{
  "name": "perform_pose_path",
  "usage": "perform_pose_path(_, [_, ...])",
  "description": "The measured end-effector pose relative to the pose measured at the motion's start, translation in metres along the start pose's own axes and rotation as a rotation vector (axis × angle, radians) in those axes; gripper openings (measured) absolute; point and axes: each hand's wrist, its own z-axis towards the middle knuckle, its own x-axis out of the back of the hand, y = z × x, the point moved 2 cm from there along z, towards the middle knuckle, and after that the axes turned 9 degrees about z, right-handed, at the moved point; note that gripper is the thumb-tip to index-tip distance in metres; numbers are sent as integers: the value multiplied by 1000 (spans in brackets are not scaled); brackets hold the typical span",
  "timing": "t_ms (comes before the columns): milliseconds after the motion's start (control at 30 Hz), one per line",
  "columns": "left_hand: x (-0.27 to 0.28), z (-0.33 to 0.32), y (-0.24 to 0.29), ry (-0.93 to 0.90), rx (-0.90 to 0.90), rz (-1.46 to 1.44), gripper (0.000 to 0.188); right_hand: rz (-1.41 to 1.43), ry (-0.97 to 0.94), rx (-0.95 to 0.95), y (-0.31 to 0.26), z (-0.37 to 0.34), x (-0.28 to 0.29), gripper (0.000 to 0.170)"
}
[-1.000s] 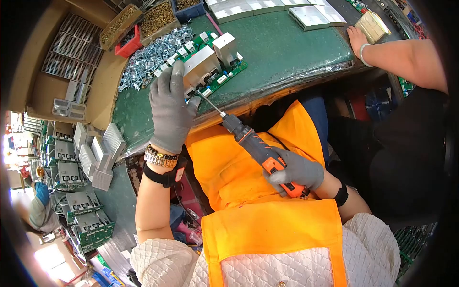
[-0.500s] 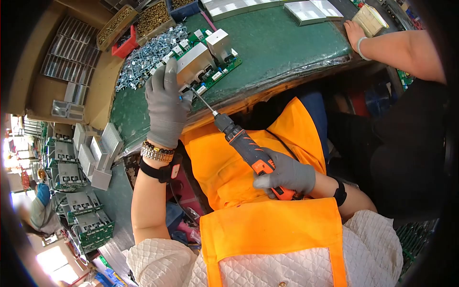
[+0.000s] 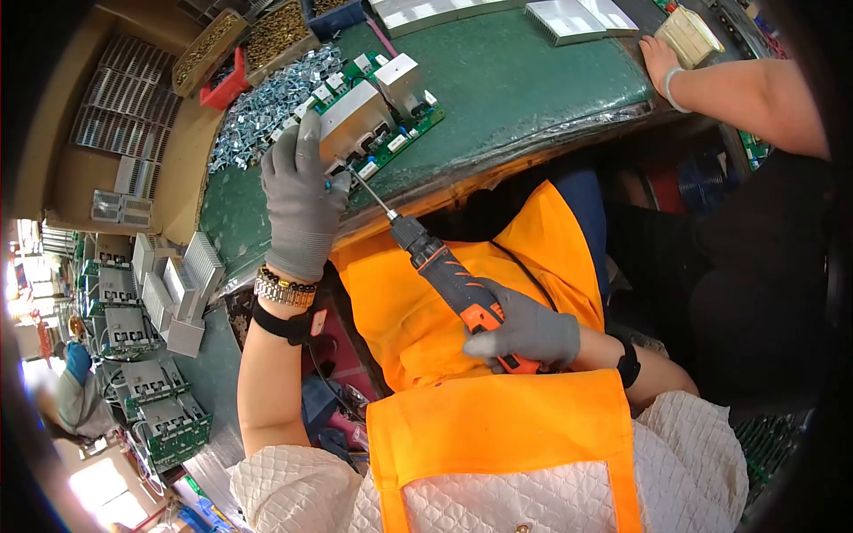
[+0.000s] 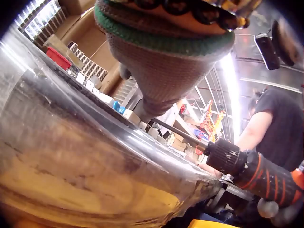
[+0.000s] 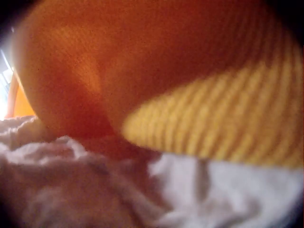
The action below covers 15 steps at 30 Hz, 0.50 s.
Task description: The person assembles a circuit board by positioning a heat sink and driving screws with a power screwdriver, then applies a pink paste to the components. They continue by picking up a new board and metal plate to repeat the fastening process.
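On the near edge of the green worktop lies a green circuit board (image 3: 391,149) with metal heatsinks (image 3: 357,122) and small components standing on it. My gloved left hand (image 3: 298,206) grips the board's left end, fingers along the heatsink and thumb at the front edge. An orange-and-black electric screwdriver (image 3: 442,277) is in my gloved right hand (image 3: 531,330), fingers wrapped round its body. Its long bit (image 3: 371,194) slants up to the board's front left, right beside the left thumb. The left wrist view shows the bit (image 4: 178,132) near the left glove (image 4: 161,71).
Metal clips (image 3: 267,115) are heaped behind the board, near a red bin (image 3: 227,82) and trays of brass-coloured parts. Heatsinks stand in a cardboard box (image 3: 182,191) and along the far worktop. Another person's hand (image 3: 658,64) rests at the right. Orange cloth (image 5: 71,71) fills the right wrist view.
The screwdriver and right hand have shifted left and slightly upward in the head view. The board and left hand have also shifted a little left; the left hand stays at the board.
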Motion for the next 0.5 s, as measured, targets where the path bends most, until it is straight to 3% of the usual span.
perform_pose_path(500, [2,1,-9,-64,-56,-104,87,71,-49,6,3,4,5,71])
